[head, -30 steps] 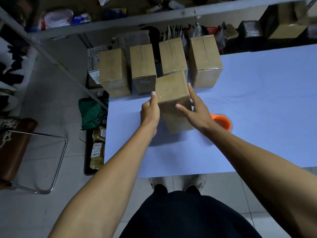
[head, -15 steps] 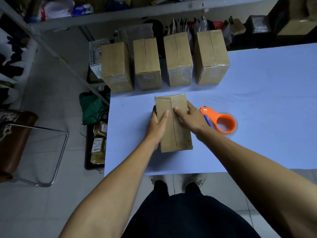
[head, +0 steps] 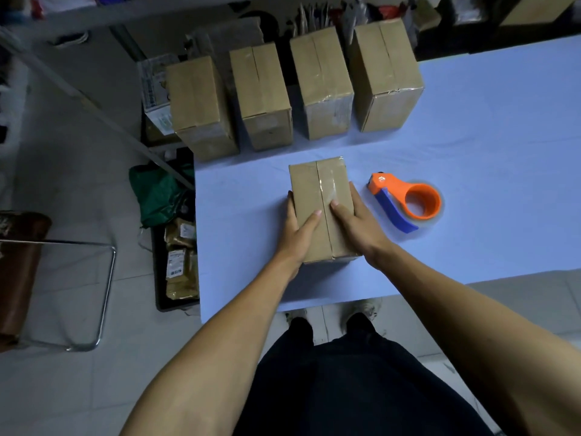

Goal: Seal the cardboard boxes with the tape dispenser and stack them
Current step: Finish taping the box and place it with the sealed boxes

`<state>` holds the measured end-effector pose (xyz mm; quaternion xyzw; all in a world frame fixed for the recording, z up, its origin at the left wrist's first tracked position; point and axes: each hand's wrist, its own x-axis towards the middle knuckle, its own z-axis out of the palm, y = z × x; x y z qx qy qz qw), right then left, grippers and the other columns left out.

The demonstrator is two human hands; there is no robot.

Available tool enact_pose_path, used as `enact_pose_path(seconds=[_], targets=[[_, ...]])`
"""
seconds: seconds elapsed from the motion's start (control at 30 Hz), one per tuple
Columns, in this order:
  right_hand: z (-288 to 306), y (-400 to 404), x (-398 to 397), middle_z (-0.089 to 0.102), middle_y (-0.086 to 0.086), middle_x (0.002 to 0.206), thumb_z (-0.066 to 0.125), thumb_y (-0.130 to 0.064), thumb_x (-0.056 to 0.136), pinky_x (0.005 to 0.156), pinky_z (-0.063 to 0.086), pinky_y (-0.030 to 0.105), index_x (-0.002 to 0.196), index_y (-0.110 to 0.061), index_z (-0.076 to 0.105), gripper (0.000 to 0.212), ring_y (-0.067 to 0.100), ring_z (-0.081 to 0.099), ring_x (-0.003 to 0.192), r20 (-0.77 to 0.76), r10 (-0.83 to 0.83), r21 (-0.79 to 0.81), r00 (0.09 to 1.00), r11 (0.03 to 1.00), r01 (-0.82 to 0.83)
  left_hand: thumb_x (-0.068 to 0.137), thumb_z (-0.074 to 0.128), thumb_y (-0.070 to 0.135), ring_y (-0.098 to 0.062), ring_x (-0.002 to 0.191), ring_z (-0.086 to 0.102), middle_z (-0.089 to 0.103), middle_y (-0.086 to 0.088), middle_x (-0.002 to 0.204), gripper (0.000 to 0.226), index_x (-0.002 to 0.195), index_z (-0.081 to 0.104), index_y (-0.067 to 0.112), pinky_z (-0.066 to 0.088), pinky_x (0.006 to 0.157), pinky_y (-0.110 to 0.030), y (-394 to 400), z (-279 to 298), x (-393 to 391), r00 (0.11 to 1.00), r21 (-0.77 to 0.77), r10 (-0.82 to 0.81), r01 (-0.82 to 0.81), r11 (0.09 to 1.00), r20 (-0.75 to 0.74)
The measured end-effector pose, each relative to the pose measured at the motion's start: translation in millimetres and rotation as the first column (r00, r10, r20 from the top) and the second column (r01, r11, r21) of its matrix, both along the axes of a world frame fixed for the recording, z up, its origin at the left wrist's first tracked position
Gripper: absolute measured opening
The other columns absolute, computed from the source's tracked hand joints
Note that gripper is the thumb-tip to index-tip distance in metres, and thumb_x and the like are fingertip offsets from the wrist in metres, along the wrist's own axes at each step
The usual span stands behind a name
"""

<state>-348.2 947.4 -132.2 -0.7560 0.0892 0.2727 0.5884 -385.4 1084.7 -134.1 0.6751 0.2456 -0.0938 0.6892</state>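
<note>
Two hands are laid on one small box (head: 320,209) near the front of the blue table (head: 487,152). The left hand (head: 300,237) is wrapped round the box's left side, with its thumb flat on top. The right hand (head: 355,221) is wrapped round the right side, its thumb also on top. A strip of clear tape is seen along the box's middle seam. Just to the right, the orange and blue tape dispenser (head: 405,201) is lying flat on the table, untouched. Four more boxes (head: 292,86) are lined up in a row at the back.
</note>
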Motion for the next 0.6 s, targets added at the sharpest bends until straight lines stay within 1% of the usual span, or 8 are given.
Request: enact_pose_path(seconds=[0.1, 0.17, 0.27, 0.37, 0.43, 0.47, 0.53, 0.6], targets=[[-3.8, 6.8, -1.0, 0.041, -0.016, 0.154, 0.052, -0.066, 0.084, 0.118, 0.033, 0.040, 0.156, -0.037, 0.023, 0.083, 0.006, 0.045, 0.135, 0.013, -0.044, -0.025, 0.999, 0.999, 0.044, 0.098, 0.060, 0.015, -0.014, 0.123, 0.059, 0.056, -0.001, 0.143, 0.064, 0.154, 0.030, 0.020, 0.050, 0.101, -0.030, -0.2, -4.5, 2.3, 0.999, -0.047, 0.034, -0.034, 0.998, -0.008], [-2.2, 10.2, -1.9, 0.042, -0.015, 0.154, 0.051, -0.069, 0.079, 0.117, 0.034, 0.041, 0.156, -0.038, 0.023, 0.088, 0.008, 0.046, 0.136, 0.019, -0.073, -0.036, 0.997, 0.997, 0.074, 0.097, 0.062, 0.015, -0.014, 0.123, 0.060, 0.056, -0.001, 0.143, 0.065, 0.154, 0.031, 0.020, 0.050, 0.102, -0.031, 1.9, -4.1, 4.6, 1.000, -0.067, 0.025, -0.024, 0.997, 0.004], [8.2, 11.8, 2.4, 0.048, -0.013, 0.149, 0.052, -0.067, 0.080, 0.114, 0.037, 0.042, 0.154, -0.037, 0.028, 0.083, 0.009, 0.050, 0.132, 0.050, -0.136, -0.024, 0.989, 0.990, 0.137, 0.085, 0.065, 0.029, -0.011, 0.118, 0.063, 0.059, 0.002, 0.140, 0.075, 0.153, 0.034, 0.022, 0.052, 0.100, -0.034, 5.1, 2.8, 17.7, 0.999, -0.086, -0.017, 0.020, 0.996, 0.042], [29.6, 7.8, 13.7, 0.057, -0.015, 0.137, 0.053, -0.053, 0.092, 0.109, 0.042, 0.038, 0.146, -0.037, 0.041, 0.057, 0.005, 0.055, 0.123, 0.147, -0.194, 0.008, 0.970, 0.981, 0.195, 0.082, 0.066, 0.033, -0.013, 0.117, 0.063, 0.059, 0.002, 0.140, 0.079, 0.154, 0.033, 0.024, 0.052, 0.101, -0.040, 2.9, 17.9, 39.3, 0.995, -0.108, -0.061, 0.070, 0.992, 0.078], [46.0, 1.4, 23.3, 0.062, -0.025, 0.120, 0.052, -0.036, 0.101, 0.099, 0.047, 0.030, 0.134, -0.039, 0.048, 0.033, -0.006, 0.059, 0.109, 0.198, -0.238, 0.056, 0.951, 0.971, 0.232, 0.086, 0.066, 0.030, -0.013, 0.116, 0.064, 0.062, 0.004, 0.136, 0.074, 0.152, 0.034, 0.026, 0.052, 0.101, -0.042, -2.2, 30.6, 54.2, 0.989, -0.117, -0.094, 0.107, 0.987, 0.111], [54.2, -2.5, 27.9, 0.062, -0.030, 0.114, 0.051, -0.033, 0.102, 0.094, 0.047, 0.026, 0.132, -0.040, 0.048, 0.031, -0.010, 0.060, 0.104, 0.214, -0.250, 0.063, 0.944, 0.968, 0.242, 0.088, 0.066, 0.028, -0.013, 0.115, 0.065, 0.063, 0.004, 0.134, 0.069, 0.151, 0.036, 0.027, 0.053, 0.101, -0.042, -5.8, 36.6, 61.3, 0.986, -0.122, -0.106, 0.122, 0.985, 0.129], [68.7, -10.5, 36.4, 0.062, -0.028, 0.120, 0.053, -0.041, 0.098, 0.098, 0.047, 0.028, 0.136, -0.044, 0.047, 0.038, -0.006, 0.059, 0.111, 0.229, -0.265, 0.049, 0.937, 0.964, 0.260, 0.086, 0.065, 0.030, -0.012, 0.114, 0.065, 0.064, 0.005, 0.132, 0.069, 0.150, 0.038, 0.028, 0.053, 0.101, -0.041, -14.6, 49.1, 74.9, 0.977, -0.119, -0.132, 0.153, 0.981, 0.165], [77.5, -22.7, 45.3, 0.061, -0.022, 0.131, 0.054, -0.056, 0.089, 0.106, 0.045, 0.041, 0.138, -0.054, 0.043, 0.050, 0.008, 0.057, 0.122, 0.234, -0.283, 0.022, 0.930, 0.958, 0.286, 0.083, 0.065, 0.033, -0.011, 0.115, 0.065, 0.064, 0.005, 0.132, 0.073, 0.150, 0.037, 0.028, 0.052, 0.101, -0.040, -26.8, 60.6, 87.1, 0.969, -0.111, -0.158, 0.180, 0.977, 0.188]])
